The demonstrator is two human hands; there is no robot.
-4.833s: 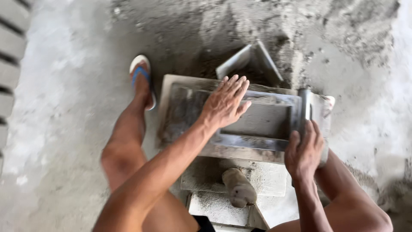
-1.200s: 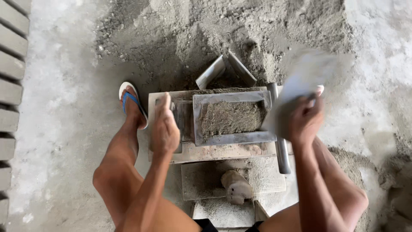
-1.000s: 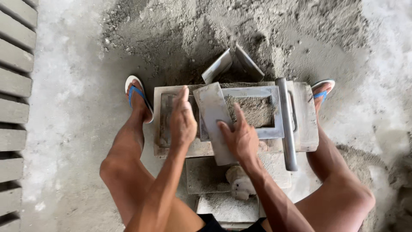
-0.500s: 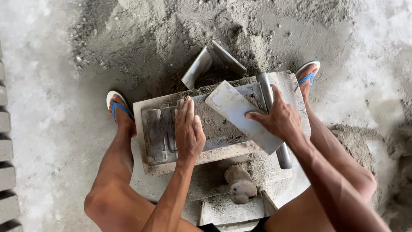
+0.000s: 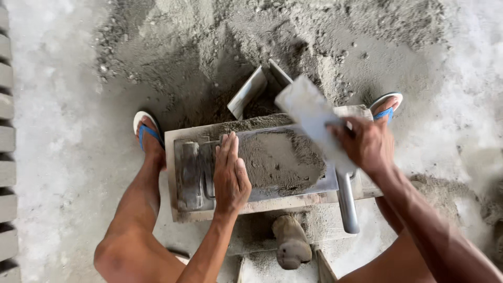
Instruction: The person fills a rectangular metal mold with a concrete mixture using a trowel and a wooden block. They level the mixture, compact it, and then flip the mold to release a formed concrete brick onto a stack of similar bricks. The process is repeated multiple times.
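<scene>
My arms are bare from the elbows down, with no sleeves, no watch, no bands and no gloves. My left hand [image 5: 230,175] has short nails, and grey dust sits in its knuckle creases. My right hand [image 5: 367,144] is dusted with the same grey powder across the back and fingers. My legs are bare too, at the knees and shins. On each foot I wear a flip-flop: the left flip-flop [image 5: 142,126] has a pale sole and blue straps, and the right flip-flop [image 5: 386,105] matches it.
</scene>
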